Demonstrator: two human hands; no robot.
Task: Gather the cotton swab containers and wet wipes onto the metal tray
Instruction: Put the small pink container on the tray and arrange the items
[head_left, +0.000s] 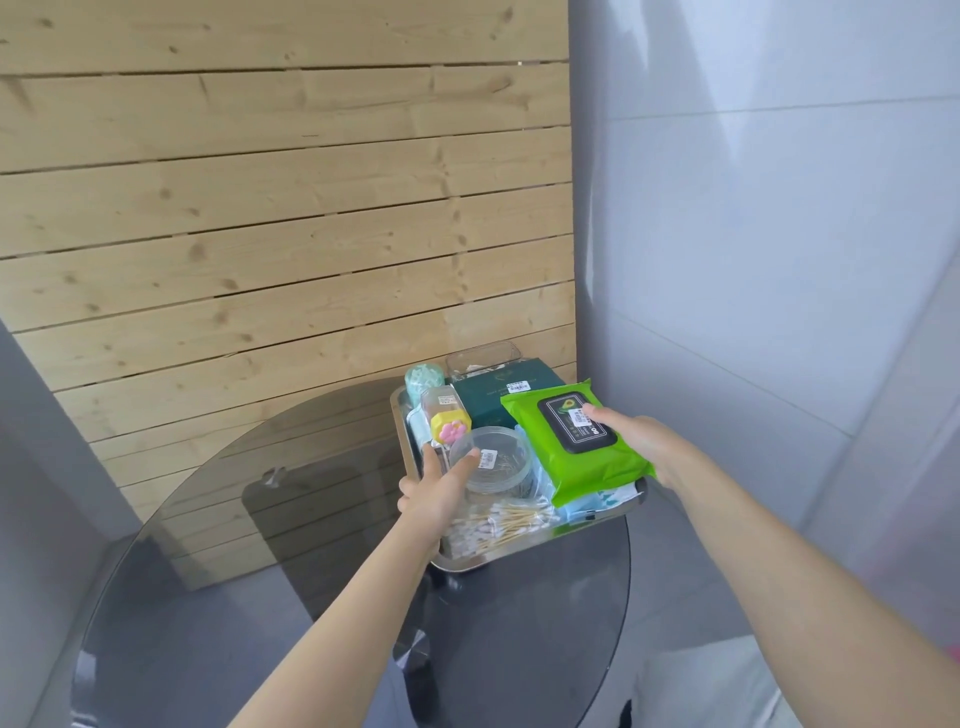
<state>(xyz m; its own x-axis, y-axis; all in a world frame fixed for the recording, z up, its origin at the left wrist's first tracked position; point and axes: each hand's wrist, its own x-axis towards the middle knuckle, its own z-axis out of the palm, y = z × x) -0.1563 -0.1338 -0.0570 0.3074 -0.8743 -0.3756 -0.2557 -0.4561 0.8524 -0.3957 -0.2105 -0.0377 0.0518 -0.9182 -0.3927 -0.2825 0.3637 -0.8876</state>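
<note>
A metal tray (461, 563) sits at the far right of a round glass table. My right hand (636, 434) grips a green wet wipes pack (587, 467) from the right, thumb on its black lid, above the tray's right side. My left hand (434, 491) holds a round clear cotton swab container (493, 460) at its left side, over the tray. Under it lie bags of cotton swabs (498, 525). A clear tube with a yellow and pink cap (447, 415) and a mint patterned cylinder (425, 382) stand at the tray's far left.
A dark green box (485, 397) and a clear plastic box (483, 358) sit at the tray's far end. The dark round glass table (260, 545) stands against a wooden slat wall (285, 208). A grey wall (753, 234) rises on the right.
</note>
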